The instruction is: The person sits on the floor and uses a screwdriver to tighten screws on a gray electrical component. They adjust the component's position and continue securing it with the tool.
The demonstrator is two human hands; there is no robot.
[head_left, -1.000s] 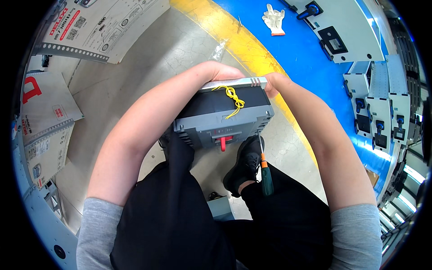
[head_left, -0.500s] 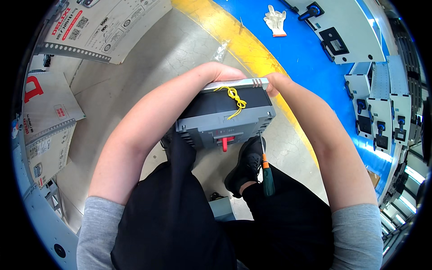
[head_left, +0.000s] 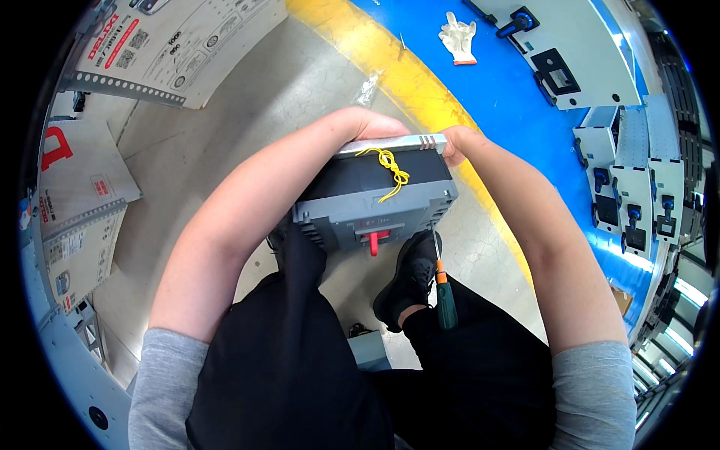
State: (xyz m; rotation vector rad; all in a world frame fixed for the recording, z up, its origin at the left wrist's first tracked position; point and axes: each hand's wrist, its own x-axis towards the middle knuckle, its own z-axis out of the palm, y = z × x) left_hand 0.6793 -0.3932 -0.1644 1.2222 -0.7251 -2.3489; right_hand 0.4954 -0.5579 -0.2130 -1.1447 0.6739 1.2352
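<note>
Gray floor (head_left: pixel 247 105) and yellow stripe (head_left: pixel 364 45) beyond the fingers. Left hand (head_left: pixel 381 126) and right hand (head_left: pixel 454 144) at far edge of gray box (head_left: pixel 367 199); fingers mostly hidden, can't tell how closed. Box sits just bodyward of them. Looks like steadying; next move calls for even support. Versus earlier frame: practically unchanged.

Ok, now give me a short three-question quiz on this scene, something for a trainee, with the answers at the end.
1. True or false: the screwdriver is to the right of the red lever.
2. Multiple choice: what colour is the knotted cord on the grey device? a) blue b) yellow c) white
3. Short answer: where does the white glove lie?

Key:
1. True.
2. b) yellow.
3. On the blue surface, to the right of the yellow band.
</note>
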